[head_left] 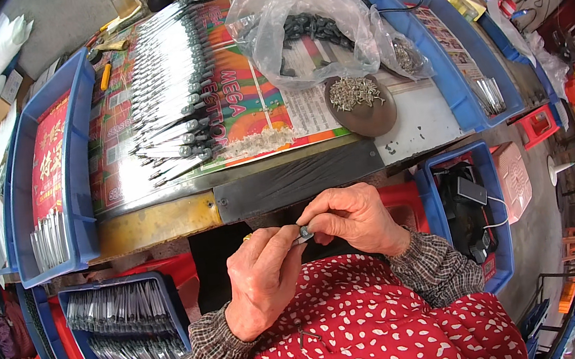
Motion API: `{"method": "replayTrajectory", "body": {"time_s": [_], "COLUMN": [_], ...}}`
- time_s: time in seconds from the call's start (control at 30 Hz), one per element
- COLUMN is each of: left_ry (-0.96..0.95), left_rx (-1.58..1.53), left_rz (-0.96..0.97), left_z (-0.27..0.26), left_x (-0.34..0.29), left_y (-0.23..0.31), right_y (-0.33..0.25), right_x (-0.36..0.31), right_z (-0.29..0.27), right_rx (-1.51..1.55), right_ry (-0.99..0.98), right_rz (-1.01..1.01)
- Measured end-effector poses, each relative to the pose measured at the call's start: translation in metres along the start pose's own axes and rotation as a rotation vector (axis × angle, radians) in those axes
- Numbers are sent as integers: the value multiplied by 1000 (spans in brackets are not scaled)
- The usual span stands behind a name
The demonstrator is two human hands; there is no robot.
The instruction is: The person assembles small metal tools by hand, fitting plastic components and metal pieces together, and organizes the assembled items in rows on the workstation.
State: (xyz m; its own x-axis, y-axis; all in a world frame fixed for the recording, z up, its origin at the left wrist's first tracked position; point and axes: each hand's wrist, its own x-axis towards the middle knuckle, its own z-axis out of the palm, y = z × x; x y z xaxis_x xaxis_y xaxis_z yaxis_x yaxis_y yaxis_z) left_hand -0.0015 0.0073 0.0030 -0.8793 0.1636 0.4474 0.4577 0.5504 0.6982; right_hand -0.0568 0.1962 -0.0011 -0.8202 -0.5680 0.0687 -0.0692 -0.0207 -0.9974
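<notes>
Evidently for steadiness, the left hand [259, 270] and right hand [352, 220] pinched 1 dark-ended metal piece [301, 236] between narrowed fingers, while a brown dish [373, 123] of small screws [356, 92] sat near the front of the surface [420, 127], presumably for easy reach.

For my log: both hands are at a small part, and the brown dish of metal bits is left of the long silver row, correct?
No: the head view shows the brown dish right of the silver row. The left hand and right hand are at the small part.
</notes>
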Motion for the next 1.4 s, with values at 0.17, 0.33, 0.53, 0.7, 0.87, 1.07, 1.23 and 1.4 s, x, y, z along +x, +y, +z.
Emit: {"method": "replayTrajectory", "body": {"time_s": [0.17,0.33,0.53,0.7,0.87,1.07,1.23,1.4], "left_ry": [2,8,28,48,41,21,54,31], "left_rx": [-14,-30,-3,3,6,9,23,26], "left_rz": [-29,4,-13,-14,-15,-3,0,27], "left_z": [1,5,9,12,12,11,13,10], "left_x": [-3,-8,-12,-14,-12,-11,-9,-4], "left_y": [-3,-5,-6,-8,-8,-12,-12,-12], "right_y": [-1,4,6,9,12,15,14,14], "right_x": [-5,-9,-11,-13,-15,-16,-14,-12], "right_z": [-1,-5,-4,-1,0,3,4,2], "right_rx": [42,-103,-138,-121,-126,-106,-100,-104], "right_ry": [-9,-86,-107,-68,-48,-19,-6,30], "right_rz": [75,-10,5,-9,-1,-5,-21,-49]}}
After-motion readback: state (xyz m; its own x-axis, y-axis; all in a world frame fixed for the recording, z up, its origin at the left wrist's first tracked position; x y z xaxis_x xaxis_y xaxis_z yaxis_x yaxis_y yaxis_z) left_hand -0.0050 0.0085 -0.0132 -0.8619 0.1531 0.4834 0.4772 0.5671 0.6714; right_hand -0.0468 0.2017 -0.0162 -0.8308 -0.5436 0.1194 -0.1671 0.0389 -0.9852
